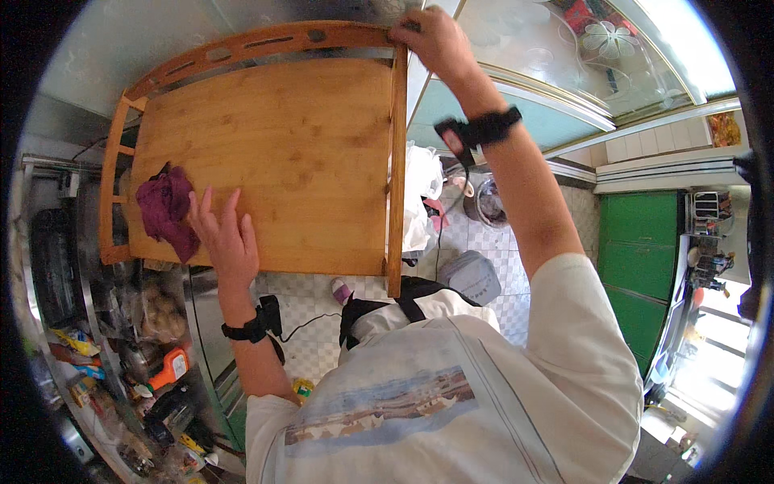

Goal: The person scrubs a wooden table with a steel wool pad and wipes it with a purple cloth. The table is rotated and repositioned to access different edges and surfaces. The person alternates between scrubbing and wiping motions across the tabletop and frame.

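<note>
A wooden shelf unit with a flat top board (290, 169) and slatted side rails stands before me. On the board's left part lies a crumpled purple cloth (166, 209). Just right of the cloth, my left hand (228, 239) hovers over or rests on the board with fingers apart; whether a fingertip touches the cloth I cannot tell. At the far right corner, my right hand (432, 39) is bent over the end of the slotted back rail (260, 45); its fingertips are partly hidden. Both wrists wear black straps with small devices.
White plastic bags (420, 199), a grey stool (471, 275) and a bin (488, 202) stand on the tiled floor to the right. Shelves with an orange bottle (169, 369) and many goods line the left. Green cabinets (638, 242) are far right. Cables hang from the wrist devices.
</note>
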{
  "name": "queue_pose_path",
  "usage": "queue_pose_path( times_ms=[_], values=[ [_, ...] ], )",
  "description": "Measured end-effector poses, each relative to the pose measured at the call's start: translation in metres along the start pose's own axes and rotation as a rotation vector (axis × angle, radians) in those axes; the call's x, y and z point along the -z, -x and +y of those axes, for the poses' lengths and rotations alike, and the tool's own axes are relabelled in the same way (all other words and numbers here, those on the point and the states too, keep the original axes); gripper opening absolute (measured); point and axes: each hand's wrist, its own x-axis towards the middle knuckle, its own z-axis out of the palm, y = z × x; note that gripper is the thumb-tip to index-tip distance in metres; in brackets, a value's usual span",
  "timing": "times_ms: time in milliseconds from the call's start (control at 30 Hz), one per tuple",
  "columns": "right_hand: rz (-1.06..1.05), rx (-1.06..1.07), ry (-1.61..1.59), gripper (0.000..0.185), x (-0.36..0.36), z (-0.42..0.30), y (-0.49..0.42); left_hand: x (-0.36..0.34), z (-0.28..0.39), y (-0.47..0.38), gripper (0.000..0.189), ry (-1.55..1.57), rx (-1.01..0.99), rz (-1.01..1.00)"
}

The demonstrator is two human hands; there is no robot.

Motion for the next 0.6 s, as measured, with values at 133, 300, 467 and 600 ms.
queue_pose_path(
  times_ms=[133, 300, 467, 600],
  values=[
    [-0.048, -0.009, -0.060, 0.026, 0.011, -0.018, 0.014, -0.001, -0.001, 0.001, 0.036, -0.022, 0.015, -0.004],
    [-0.097, -0.030, -0.258, 0.031, 0.039, -0.032, 0.069, -0.001, -0.001, 0.003, 0.037, -0.016, 0.044, -0.002],
    [0.058, -0.180, -0.276, 0.033, 0.035, -0.006, 0.011, 0.000, 0.000, 0.002, 0.038, -0.035, 0.042, 0.002],
    [0.075, 0.158, 0.163, 0.028, 0.025, -0.008, -0.011, 0.001, 0.000, 0.002, 0.038, -0.034, 0.039, 0.002]
  ],
)
